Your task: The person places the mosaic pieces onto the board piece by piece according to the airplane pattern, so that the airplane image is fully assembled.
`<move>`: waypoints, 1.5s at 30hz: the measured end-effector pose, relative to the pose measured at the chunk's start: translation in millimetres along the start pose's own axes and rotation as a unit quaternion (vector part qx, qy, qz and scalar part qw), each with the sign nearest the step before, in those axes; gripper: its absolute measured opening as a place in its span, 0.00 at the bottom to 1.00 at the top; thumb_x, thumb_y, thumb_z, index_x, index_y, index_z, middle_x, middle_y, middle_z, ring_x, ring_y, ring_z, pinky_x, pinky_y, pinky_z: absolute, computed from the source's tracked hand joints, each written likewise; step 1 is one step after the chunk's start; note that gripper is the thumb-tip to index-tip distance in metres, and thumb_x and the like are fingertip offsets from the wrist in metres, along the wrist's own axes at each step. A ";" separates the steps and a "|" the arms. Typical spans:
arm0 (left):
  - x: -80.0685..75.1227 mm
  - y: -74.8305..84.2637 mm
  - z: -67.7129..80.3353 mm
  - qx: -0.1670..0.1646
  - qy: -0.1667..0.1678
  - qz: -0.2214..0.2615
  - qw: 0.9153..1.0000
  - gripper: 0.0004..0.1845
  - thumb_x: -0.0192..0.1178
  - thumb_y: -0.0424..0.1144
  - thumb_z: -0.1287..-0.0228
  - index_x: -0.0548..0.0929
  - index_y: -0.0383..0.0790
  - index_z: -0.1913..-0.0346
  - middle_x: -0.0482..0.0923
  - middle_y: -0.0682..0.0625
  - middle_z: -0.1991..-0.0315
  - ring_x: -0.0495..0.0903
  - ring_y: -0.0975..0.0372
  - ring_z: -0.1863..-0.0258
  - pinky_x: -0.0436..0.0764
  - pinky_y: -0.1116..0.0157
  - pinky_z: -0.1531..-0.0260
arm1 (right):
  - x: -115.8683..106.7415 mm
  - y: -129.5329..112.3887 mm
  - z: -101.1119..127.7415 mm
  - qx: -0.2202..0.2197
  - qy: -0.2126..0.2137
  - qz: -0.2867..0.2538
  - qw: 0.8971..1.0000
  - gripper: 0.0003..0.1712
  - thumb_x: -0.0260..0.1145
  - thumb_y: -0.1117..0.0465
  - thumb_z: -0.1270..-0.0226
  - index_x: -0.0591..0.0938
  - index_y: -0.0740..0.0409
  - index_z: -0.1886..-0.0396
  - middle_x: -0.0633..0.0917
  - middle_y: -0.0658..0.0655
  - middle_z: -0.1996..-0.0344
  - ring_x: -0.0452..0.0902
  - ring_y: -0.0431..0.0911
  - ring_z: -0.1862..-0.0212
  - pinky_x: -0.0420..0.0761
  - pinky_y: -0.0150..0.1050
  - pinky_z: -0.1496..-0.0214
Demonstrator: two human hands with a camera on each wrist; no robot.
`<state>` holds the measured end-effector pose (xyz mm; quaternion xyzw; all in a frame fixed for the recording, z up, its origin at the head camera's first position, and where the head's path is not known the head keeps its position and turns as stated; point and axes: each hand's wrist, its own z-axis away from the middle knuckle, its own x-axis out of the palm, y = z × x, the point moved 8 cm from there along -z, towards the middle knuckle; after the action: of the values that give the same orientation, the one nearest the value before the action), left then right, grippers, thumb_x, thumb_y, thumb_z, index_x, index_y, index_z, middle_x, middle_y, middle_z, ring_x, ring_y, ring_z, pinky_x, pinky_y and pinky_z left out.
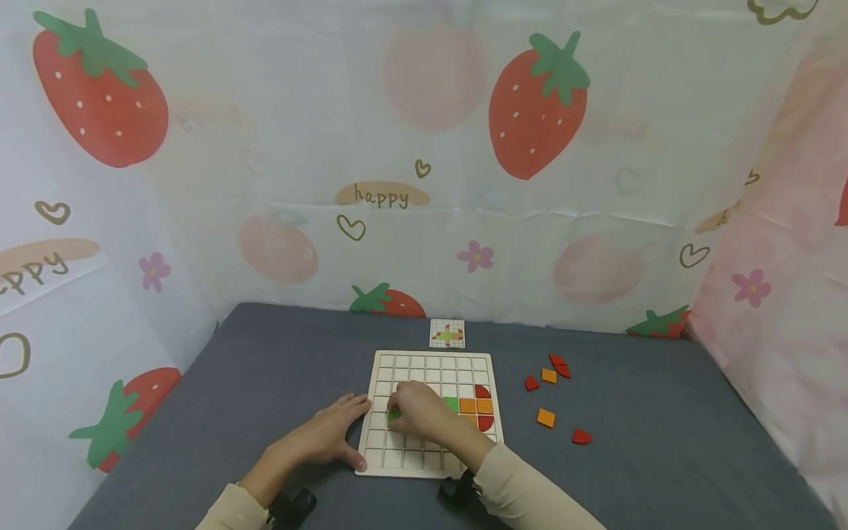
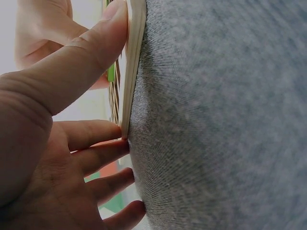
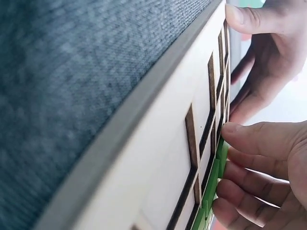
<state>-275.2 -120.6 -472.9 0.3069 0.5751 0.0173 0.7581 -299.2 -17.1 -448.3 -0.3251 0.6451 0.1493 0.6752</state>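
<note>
A small green wooden tile (image 1: 394,415) is pinched in the curled fingertips of the right hand (image 1: 419,412) and is being seated into a cell of the pale square wooden grid board (image 1: 430,366), in the left part of the board near its left edge. In the right wrist view the green piece (image 3: 213,184) is seen partly in the slot, tilted against the cell walls. The board is steadied by the left hand (image 1: 329,434), spread flat on the grey fabric tabletop (image 1: 265,383), with thumb and fingertips pressed against the board's left edge.

The placing step is judged to be under way. Orange and red tiles (image 1: 478,405) are already set near the right edge of the board, and loose red and orange pieces (image 1: 551,397) lie on the tabletop to the right. A small pattern card (image 1: 447,333) lies just beyond the board's far edge.

Next, the tile would need to be levelled and pressed flush, then released.
</note>
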 end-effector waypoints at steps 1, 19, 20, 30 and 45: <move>0.1 0.0 0.0 0.001 0.000 -0.001 1.000 0.52 0.72 0.53 0.67 0.63 0.33 0.35 0.59 0.40 0.33 0.53 0.44 0.32 0.59 0.41 0.41 | -0.6 -0.5 0.1 -0.001 0.002 0.002 1.000 0.08 0.69 0.57 0.51 0.86 0.53 0.70 0.80 0.48 0.74 0.67 0.35 0.74 0.69 0.28 0.71; 2.3 -1.9 0.6 -0.009 -0.010 0.007 1.000 0.52 0.71 0.53 0.66 0.62 0.34 0.35 0.58 0.41 0.32 0.52 0.45 0.31 0.58 0.41 0.40 | -1.3 4.2 2.1 -0.009 0.000 -0.024 1.000 0.11 0.67 0.56 0.48 0.86 0.52 0.65 0.81 0.47 0.70 0.73 0.36 0.68 0.74 0.28 0.65; 2.6 -1.8 0.6 -0.010 -0.012 0.008 1.000 0.52 0.72 0.53 0.66 0.62 0.34 0.35 0.58 0.41 0.33 0.52 0.45 0.31 0.58 0.42 0.40 | -2.1 6.0 2.8 -0.010 0.002 -0.028 1.000 0.11 0.66 0.56 0.48 0.86 0.52 0.64 0.81 0.47 0.69 0.74 0.36 0.67 0.75 0.28 0.64; 1.7 -0.8 1.1 -0.015 -0.012 0.013 1.000 0.53 0.72 0.53 0.67 0.62 0.35 0.35 0.58 0.41 0.32 0.51 0.45 0.31 0.57 0.42 0.39 | -23.0 36.3 17.6 0.002 0.022 -0.104 0.994 0.12 0.66 0.58 0.46 0.85 0.56 0.61 0.82 0.50 0.66 0.76 0.40 0.65 0.75 0.31 0.62; 3.8 -5.6 -1.1 -0.025 -0.029 0.019 0.999 0.52 0.71 0.53 0.64 0.61 0.37 0.34 0.57 0.43 0.32 0.50 0.46 0.30 0.56 0.41 0.40 | -47.5 99.7 39.8 0.052 0.038 -0.164 0.984 0.14 0.65 0.59 0.44 0.83 0.58 0.58 0.80 0.53 0.63 0.73 0.43 0.61 0.74 0.37 0.61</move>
<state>-276.7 -123.3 -479.0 0.2992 0.5461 0.0375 0.7816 -336.1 92.5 -428.6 -0.3959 0.6156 -0.0096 0.6814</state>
